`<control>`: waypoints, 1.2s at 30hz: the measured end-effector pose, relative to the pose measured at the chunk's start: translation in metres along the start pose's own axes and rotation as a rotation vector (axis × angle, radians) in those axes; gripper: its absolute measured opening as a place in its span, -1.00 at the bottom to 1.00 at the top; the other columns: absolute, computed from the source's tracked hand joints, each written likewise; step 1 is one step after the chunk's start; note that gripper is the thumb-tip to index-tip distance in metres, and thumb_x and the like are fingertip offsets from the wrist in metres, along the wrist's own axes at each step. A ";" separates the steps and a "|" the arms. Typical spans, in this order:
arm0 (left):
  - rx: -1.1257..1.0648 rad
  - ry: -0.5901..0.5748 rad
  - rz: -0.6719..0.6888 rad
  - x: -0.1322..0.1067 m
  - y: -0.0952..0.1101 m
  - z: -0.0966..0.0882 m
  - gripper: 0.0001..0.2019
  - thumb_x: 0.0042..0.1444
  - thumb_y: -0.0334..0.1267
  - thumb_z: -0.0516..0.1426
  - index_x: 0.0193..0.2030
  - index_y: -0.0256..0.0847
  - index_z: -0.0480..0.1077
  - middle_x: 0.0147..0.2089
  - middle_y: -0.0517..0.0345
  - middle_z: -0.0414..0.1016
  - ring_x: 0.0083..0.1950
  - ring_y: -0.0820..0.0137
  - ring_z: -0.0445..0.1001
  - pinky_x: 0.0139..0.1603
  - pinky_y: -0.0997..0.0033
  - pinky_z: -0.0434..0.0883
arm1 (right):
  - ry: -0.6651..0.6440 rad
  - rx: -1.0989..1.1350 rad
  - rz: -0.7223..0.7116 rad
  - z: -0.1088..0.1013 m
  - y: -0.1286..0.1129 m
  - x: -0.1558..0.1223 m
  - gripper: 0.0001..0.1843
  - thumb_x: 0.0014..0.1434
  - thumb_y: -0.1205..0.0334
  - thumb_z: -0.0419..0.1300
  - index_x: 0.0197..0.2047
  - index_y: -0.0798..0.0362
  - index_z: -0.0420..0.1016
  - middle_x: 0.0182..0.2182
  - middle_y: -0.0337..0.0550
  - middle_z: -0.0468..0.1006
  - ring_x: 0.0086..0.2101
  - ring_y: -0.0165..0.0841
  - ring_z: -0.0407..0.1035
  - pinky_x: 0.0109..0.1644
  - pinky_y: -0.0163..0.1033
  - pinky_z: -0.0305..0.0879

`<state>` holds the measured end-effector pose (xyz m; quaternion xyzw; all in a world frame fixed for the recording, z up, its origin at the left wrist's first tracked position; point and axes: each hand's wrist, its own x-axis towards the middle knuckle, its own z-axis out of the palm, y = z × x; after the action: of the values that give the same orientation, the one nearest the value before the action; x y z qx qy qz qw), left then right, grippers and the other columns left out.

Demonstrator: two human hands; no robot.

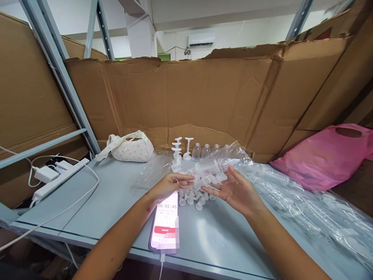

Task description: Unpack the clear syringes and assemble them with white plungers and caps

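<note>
Your phone (165,222) lies at the tabletop's (115,199) near edge. Above it, your left hand (166,187) pinches a clear plastic piece (206,170); your right hand (234,191) spreads open beneath, fingertips touching it, over small white caps (194,199).

We can't read the phone (165,222) screen's blurred lower part, and the clear plastic bags (314,209) run off the table (109,204) at the right edge.

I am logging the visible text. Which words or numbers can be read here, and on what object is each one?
"00:02:45": timer on the phone screen, lying on the table.
Red button label and small line on the phone: too blurred to read.
Lower screen: pixelated, unreadable.
Nothing else legible.
</note>
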<state>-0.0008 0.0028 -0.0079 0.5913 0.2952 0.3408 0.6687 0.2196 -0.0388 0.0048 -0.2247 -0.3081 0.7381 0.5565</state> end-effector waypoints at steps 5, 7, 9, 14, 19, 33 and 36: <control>0.049 0.063 0.026 0.005 -0.007 0.001 -0.54 -0.17 -0.09 0.30 -0.11 -0.28 0.49 -0.01 -0.11 0.49 0.05 0.16 0.43 0.15 0.19 0.24 | 0.027 -0.101 -0.052 0.002 -0.002 -0.002 -0.77 0.09 0.13 0.21 -0.14 -0.20 0.45 -0.33 -0.34 0.60 -0.23 -0.28 0.48 0.08 0.17 0.22; 0.059 0.086 0.054 0.007 -0.010 0.003 -0.55 -0.17 -0.07 0.29 -0.14 -0.27 0.50 -0.01 -0.10 0.49 0.03 0.18 0.44 0.13 0.21 0.25 | 0.054 -0.145 -0.081 0.001 -0.002 -0.002 -0.64 0.06 0.16 0.24 -0.04 -0.26 0.39 -0.22 -0.34 0.58 -0.20 -0.28 0.47 0.07 0.16 0.24; 0.067 0.099 0.086 0.009 -0.013 0.005 -0.57 -0.15 -0.07 0.28 -0.14 -0.26 0.50 0.02 -0.09 0.47 0.02 0.20 0.44 0.11 0.23 0.26 | 0.070 -0.181 -0.110 0.000 -0.001 -0.001 -0.51 0.03 0.19 0.27 0.04 -0.30 0.33 -0.15 -0.34 0.55 -0.17 -0.30 0.46 0.09 0.15 0.24; 0.073 0.063 0.123 0.011 -0.015 0.007 -0.59 -0.12 -0.12 0.28 -0.09 -0.22 0.48 0.07 -0.07 0.42 -0.02 0.24 0.45 0.06 0.26 0.28 | 0.037 -0.223 -0.125 -0.002 0.004 0.002 -0.42 0.04 0.20 0.27 0.12 -0.31 0.24 -0.06 -0.31 0.50 -0.12 -0.32 0.42 0.14 0.10 0.19; 0.169 -0.002 0.146 0.010 -0.018 0.004 -0.57 -0.06 -0.11 0.24 -0.03 -0.21 0.44 -0.04 -0.05 0.47 -0.07 0.28 0.44 -0.12 0.38 0.33 | 0.072 -0.247 -0.151 0.000 0.010 0.005 -0.55 0.06 0.10 0.24 0.04 -0.31 0.32 -0.07 -0.36 0.50 -0.16 -0.35 0.42 0.12 0.04 0.21; 0.068 0.081 0.081 0.012 -0.017 0.009 -0.54 -0.13 -0.10 0.28 -0.06 -0.24 0.46 0.11 -0.12 0.39 0.09 0.13 0.39 0.08 0.20 0.28 | 0.153 -0.234 -0.177 0.008 -0.009 0.004 -0.82 0.04 0.09 0.24 -0.23 -0.19 0.43 -0.25 -0.37 0.54 -0.21 -0.31 0.42 0.00 0.07 0.29; 0.028 0.128 0.057 0.016 -0.023 0.007 -0.53 -0.20 -0.11 0.31 -0.11 -0.25 0.49 0.11 -0.12 0.39 0.08 0.11 0.40 0.14 0.11 0.23 | 0.156 -0.254 -0.128 0.006 -0.016 0.009 -0.82 0.03 0.10 0.25 -0.25 -0.18 0.42 -0.26 -0.35 0.54 -0.24 -0.31 0.43 -0.03 0.07 0.31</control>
<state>0.0163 0.0101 -0.0293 0.5858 0.3251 0.3924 0.6302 0.2238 -0.0280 0.0207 -0.3297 -0.3687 0.6364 0.5919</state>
